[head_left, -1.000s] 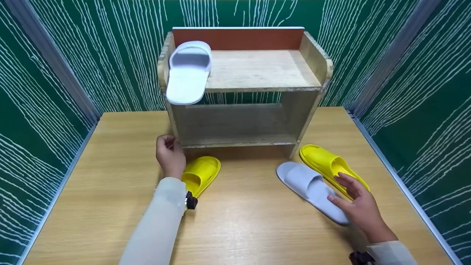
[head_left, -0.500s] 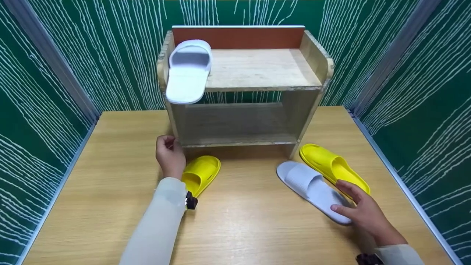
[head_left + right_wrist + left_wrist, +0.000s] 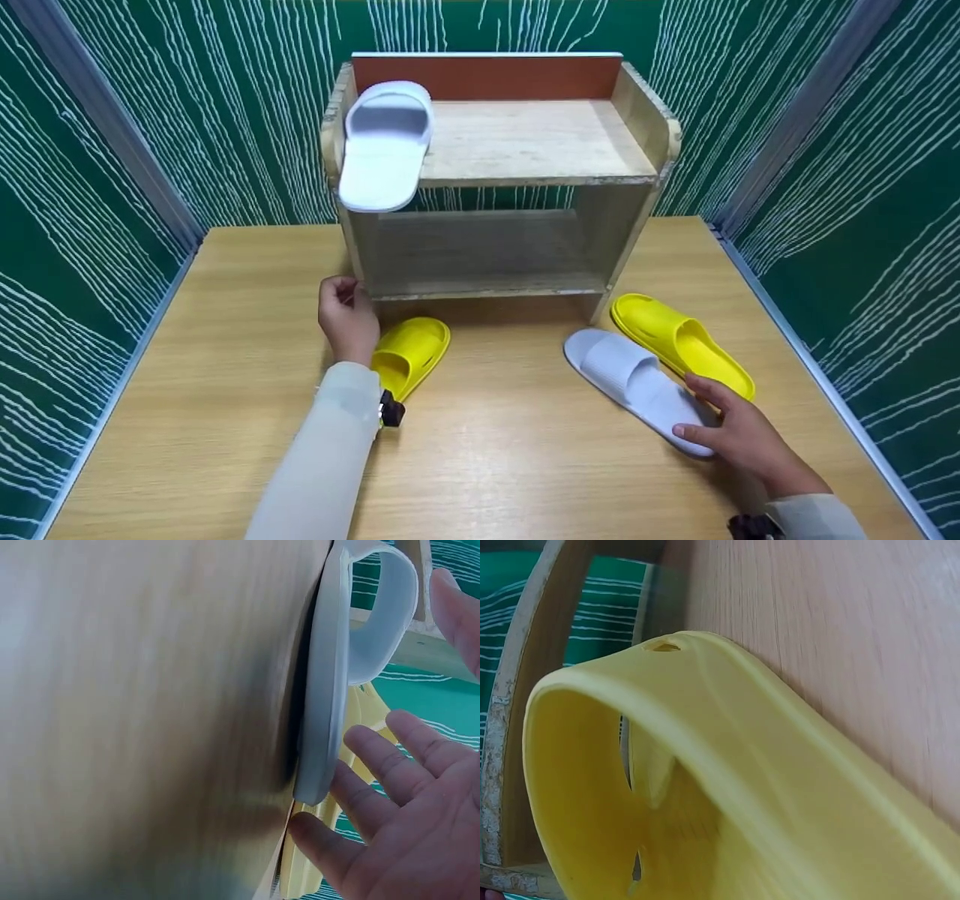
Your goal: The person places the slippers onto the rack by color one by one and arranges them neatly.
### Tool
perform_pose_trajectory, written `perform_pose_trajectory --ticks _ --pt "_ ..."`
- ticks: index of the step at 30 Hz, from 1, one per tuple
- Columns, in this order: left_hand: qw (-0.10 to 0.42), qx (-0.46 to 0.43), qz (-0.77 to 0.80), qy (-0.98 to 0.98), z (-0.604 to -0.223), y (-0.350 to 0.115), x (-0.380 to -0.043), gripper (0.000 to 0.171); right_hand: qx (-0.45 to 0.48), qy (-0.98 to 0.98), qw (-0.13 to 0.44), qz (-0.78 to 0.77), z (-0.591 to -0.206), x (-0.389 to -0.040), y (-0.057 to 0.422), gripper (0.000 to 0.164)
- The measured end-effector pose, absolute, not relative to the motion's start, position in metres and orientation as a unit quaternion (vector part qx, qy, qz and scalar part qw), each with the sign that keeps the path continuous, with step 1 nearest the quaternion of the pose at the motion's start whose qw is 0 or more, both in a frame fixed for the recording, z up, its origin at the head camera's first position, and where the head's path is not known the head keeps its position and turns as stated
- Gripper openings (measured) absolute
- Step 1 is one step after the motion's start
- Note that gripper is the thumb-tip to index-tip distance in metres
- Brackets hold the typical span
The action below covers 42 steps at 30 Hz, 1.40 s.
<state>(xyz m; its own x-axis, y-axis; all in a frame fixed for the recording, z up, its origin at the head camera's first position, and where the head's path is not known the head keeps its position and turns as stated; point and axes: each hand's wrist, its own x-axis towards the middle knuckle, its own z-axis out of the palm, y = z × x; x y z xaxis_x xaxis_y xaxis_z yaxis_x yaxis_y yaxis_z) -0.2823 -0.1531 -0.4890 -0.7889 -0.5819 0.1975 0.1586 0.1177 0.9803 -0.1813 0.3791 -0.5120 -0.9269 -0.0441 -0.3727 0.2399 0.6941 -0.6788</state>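
Observation:
My left hand (image 3: 349, 319) has its fingers curled at the lower left edge of a small wooden shelf rack (image 3: 487, 292), seemingly pinching it; the fingertips are mostly hidden. A yellow slipper (image 3: 420, 341) lies just right of that wrist, and its strap (image 3: 735, 712) fills much of the left wrist view. Over the heel of a white slipper (image 3: 630, 382) on the table, my right hand (image 3: 742, 435) is spread, thumb on one side and fingers on the other. In the right wrist view the fingers (image 3: 390, 765) are straight near the white slipper's heel (image 3: 319, 765), without a grip around it.
Another white slipper (image 3: 382, 157) stands on the rack's top shelf at the left, heel overhanging the front edge. A second yellow slipper (image 3: 675, 337) lies beside the white one on the wooden table (image 3: 495, 450). Green walls with white streaks (image 3: 862, 210) enclose the table.
My right hand has moved slightly down and back toward the white slipper's heel, its fingers lower now. The left hand, rack and slippers stay in place.

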Motion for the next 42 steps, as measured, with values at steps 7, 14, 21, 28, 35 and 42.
perform_pose_trajectory --ticks 7,14,21,28,35,42 --pt "0.296 0.149 -0.645 -0.689 -0.489 -0.153 -0.282 0.007 0.059 0.911 0.197 -0.358 -0.513 -0.182 0.378 0.12" --pt "0.301 0.145 -0.641 -0.691 -0.488 -0.153 -0.282 0.007 0.066 0.918 0.207 -0.333 -0.513 -0.185 0.376 0.125" --pt "0.299 0.149 -0.646 -0.687 -0.488 -0.154 -0.282 0.008 0.076 0.925 0.221 -0.299 -0.511 -0.188 0.368 0.13" --pt "0.292 0.15 -0.648 -0.687 -0.489 -0.154 -0.282 0.008 0.085 0.927 0.225 -0.289 -0.512 -0.189 0.365 0.133" --pt "0.288 0.155 -0.642 -0.693 -0.488 -0.153 -0.282 0.01 0.086 0.93 0.226 -0.277 -0.511 -0.19 0.363 0.134" --pt "0.298 0.15 -0.64 -0.692 -0.492 -0.154 -0.282 0.008 0.086 0.934 0.219 -0.27 -0.512 -0.191 0.363 0.129"
